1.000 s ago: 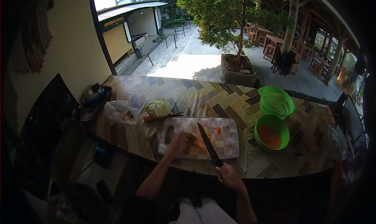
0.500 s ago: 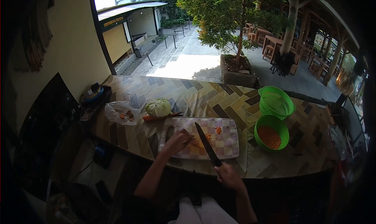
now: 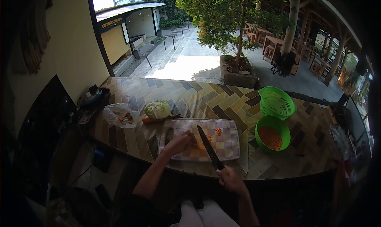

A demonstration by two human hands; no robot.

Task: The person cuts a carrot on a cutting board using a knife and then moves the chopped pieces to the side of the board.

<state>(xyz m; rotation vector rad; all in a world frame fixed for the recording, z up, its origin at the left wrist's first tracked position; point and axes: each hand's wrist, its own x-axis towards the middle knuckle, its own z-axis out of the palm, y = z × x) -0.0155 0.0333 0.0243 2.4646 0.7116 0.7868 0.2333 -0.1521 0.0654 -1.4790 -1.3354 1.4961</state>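
My right hand (image 3: 232, 180) grips the dark handle of a long kitchen knife (image 3: 207, 143), its blade slanting up and left over the cutting board. The purple-and-white checked cutting board (image 3: 229, 143) lies flat at the table's near side. Over its left half, my left hand (image 3: 183, 143) is closed, fingers bent downward on a piece of carrot (image 3: 201, 146), largely hidden beneath them and the blade. Small orange carrot bits (image 3: 218, 131) lie on the board right of the knife. Behind the board rest a pale green cabbage (image 3: 157, 109) and a whole carrot (image 3: 152, 119).
A green bowl (image 3: 287, 136) holding chopped orange bits stands right of the board, with a green colander (image 3: 273, 96) behind it. To the left lies a clear plastic bag (image 3: 112, 114) with scraps inside. The table (image 3: 206, 100) has a wood-patterned cover.
The view has shifted slightly, moving the table items a little left. My left hand has tilted a little over the carrot piece; the knife stays in nearly the same pose.
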